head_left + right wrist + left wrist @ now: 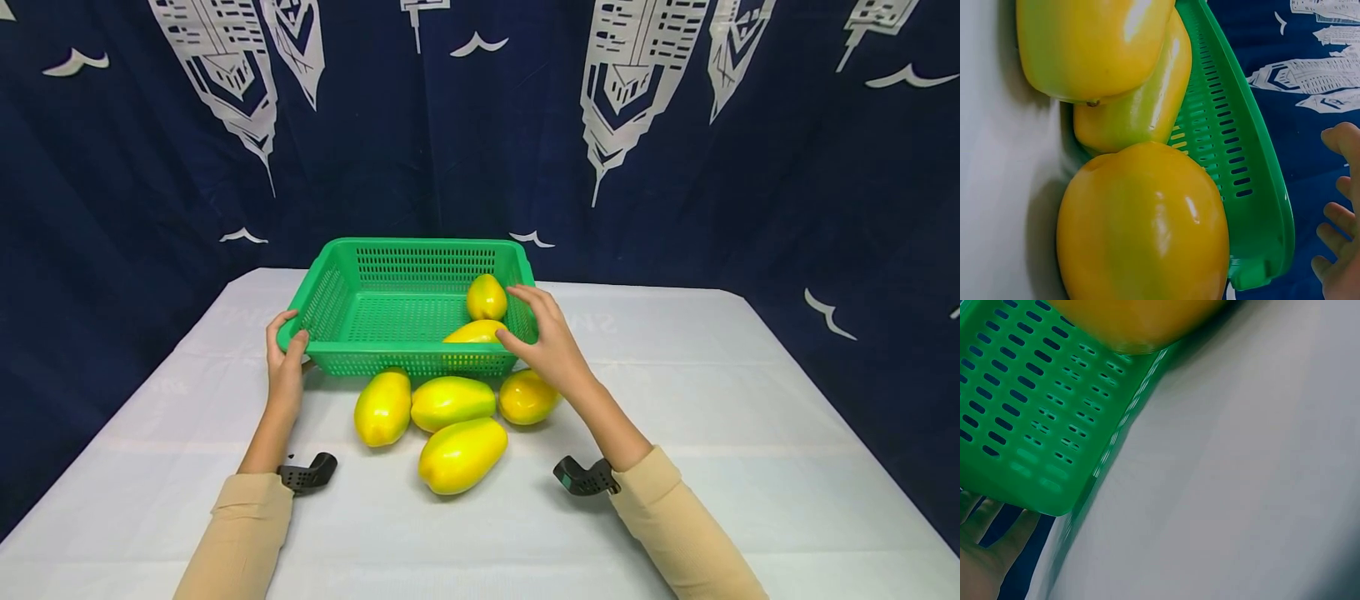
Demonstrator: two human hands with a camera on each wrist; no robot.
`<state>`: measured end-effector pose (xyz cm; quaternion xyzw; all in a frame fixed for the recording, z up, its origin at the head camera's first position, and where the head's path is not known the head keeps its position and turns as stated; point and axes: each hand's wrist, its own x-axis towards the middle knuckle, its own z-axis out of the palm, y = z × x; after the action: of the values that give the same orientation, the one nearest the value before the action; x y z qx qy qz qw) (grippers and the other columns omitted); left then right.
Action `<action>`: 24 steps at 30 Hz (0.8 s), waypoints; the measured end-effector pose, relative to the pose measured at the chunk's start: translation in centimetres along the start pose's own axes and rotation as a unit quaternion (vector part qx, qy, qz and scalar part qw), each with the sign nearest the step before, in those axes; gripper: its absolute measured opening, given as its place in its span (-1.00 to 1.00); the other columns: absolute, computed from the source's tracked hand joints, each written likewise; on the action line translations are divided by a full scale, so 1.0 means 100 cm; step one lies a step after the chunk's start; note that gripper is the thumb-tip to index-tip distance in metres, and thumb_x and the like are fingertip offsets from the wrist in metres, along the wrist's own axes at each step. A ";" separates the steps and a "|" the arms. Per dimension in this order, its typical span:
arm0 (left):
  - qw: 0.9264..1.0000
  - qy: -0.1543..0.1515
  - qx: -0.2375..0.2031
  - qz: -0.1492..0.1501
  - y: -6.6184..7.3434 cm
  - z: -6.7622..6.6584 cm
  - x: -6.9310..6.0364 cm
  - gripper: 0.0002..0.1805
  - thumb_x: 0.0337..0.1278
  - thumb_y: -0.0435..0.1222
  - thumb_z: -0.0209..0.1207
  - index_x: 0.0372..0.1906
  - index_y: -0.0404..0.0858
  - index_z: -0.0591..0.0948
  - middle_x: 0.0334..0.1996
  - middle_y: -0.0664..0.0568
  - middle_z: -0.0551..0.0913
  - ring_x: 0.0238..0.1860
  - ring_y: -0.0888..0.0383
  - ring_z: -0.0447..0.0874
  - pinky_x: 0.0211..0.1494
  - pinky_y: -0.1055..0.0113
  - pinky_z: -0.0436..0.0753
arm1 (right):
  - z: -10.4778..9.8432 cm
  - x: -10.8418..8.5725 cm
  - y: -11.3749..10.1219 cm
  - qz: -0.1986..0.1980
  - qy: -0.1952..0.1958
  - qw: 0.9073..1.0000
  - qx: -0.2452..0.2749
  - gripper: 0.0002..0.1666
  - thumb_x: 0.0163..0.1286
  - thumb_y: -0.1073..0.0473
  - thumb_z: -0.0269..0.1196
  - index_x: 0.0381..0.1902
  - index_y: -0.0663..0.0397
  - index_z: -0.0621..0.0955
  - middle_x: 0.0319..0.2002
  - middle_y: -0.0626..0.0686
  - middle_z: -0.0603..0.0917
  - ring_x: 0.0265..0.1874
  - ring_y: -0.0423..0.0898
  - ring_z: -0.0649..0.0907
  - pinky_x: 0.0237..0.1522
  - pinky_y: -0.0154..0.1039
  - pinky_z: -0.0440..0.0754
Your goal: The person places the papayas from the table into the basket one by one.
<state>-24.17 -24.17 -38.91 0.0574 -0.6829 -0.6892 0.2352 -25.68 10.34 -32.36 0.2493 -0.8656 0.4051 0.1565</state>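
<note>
A green plastic basket [408, 348] with slotted walls holds two yellow-green papayas, an upright one [486, 297] and one lying [474, 332] behind the front wall. My left hand [285, 367] grips the basket's left end by the rim. Above the basket's right end is my right hand [551, 343], its fingers spread and nothing between them; the right wrist view shows this hand [1342, 219] apart from the rim. In front of the basket lie several more papayas: one on the left [383, 408], one in the middle [453, 403], one nearest me [462, 456] and one [528, 397] below my right hand.
A white cloth [712, 500] covers the table. Behind its far edge hangs a dark blue curtain [480, 150] with white building prints. Black wrist cameras are strapped on the left wrist [309, 475] and the right wrist [585, 477].
</note>
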 end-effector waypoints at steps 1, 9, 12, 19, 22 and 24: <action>1.000 0.000 -0.001 0.000 0.000 0.000 0.000 -0.58 0.25 -0.21 -0.14 0.21 0.03 0.22 -0.07 0.15 0.29 -0.14 0.25 0.33 -0.19 0.38 0.45 | 0.000 -0.001 -0.001 -0.001 0.002 1.000 0.001 -0.31 0.19 0.05 0.23 0.27 -0.02 0.29 0.29 0.08 0.24 0.32 0.04 0.19 0.29 0.10 0.14; 1.000 -0.006 -0.003 0.000 0.000 0.000 0.000 -0.58 0.26 -0.21 -0.15 0.22 0.04 0.21 -0.02 0.17 0.27 -0.07 0.22 0.32 -0.16 0.36 0.44 | -0.003 -0.010 -0.002 -0.012 0.006 1.000 0.002 -0.32 0.19 0.08 0.24 0.26 -0.01 0.30 0.28 0.07 0.26 0.30 0.03 0.23 0.28 0.08 0.19; 1.000 -0.007 -0.004 -0.001 0.000 0.000 -0.001 -0.57 0.27 -0.21 -0.15 0.23 0.04 0.20 0.00 0.15 0.26 -0.06 0.20 0.31 -0.15 0.35 0.43 | -0.005 -0.013 -0.001 -0.009 0.005 1.000 -0.003 -0.33 0.19 0.08 0.24 0.25 -0.02 0.31 0.27 0.06 0.27 0.29 0.02 0.24 0.28 0.07 0.19; 1.000 -0.007 0.007 -0.001 0.001 0.001 -0.001 -0.57 0.27 -0.19 -0.16 0.24 0.06 0.19 0.04 0.12 0.26 -0.03 0.19 0.30 -0.10 0.30 0.38 | -0.009 -0.020 0.003 -0.008 -0.002 1.000 0.000 -0.33 0.19 0.10 0.25 0.25 -0.02 0.31 0.28 0.06 0.25 0.30 0.01 0.23 0.29 0.06 0.19; 1.000 -0.004 0.001 -0.002 0.001 0.001 -0.001 -0.58 0.27 -0.20 -0.16 0.22 0.06 0.20 0.01 0.13 0.27 -0.05 0.20 0.31 -0.10 0.29 0.37 | -0.010 -0.022 0.005 -0.010 -0.001 1.000 0.001 -0.33 0.19 0.10 0.25 0.25 -0.02 0.32 0.28 0.06 0.26 0.30 0.00 0.23 0.29 0.06 0.19; 1.000 -0.002 0.001 -0.002 0.001 0.001 -0.001 -0.58 0.27 -0.20 -0.15 0.22 0.07 0.21 -0.01 0.14 0.27 -0.06 0.21 0.31 -0.10 0.28 0.37 | -0.011 -0.024 0.006 -0.012 0.001 1.000 0.000 -0.33 0.18 0.10 0.26 0.24 -0.01 0.32 0.27 0.07 0.27 0.30 0.00 0.24 0.28 0.06 0.19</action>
<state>-24.08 -24.07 -38.82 0.0577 -0.6838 -0.6895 0.2319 -23.98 12.25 -33.24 0.2592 -0.8625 0.4033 0.1617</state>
